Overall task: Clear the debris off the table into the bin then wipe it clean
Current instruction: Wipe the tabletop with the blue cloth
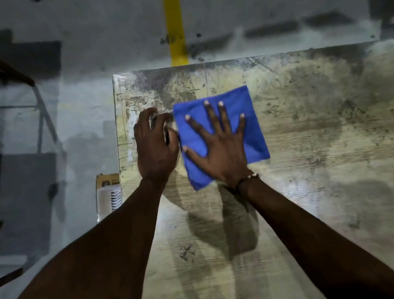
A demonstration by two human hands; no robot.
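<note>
- The right hand [220, 151] lies flat on the blue cloth [250, 128], fingers [223, 119] spread wide.
- The cloth sits on the bench [318, 184], near its far left corner.
- The left hand [155, 144] curls its fingers round something small and unclear, just left of the cloth.

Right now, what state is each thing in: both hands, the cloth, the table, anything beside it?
Blue cloth: spread flat on the table, pressed down.
Right hand: fingers splayed straight, pressing the cloth.
Left hand: fingers curled at the cloth's left edge; whether it holds anything is unclear.
Table: stained and scuffed.
Cardboard box: on the floor by the table's left side.
</note>
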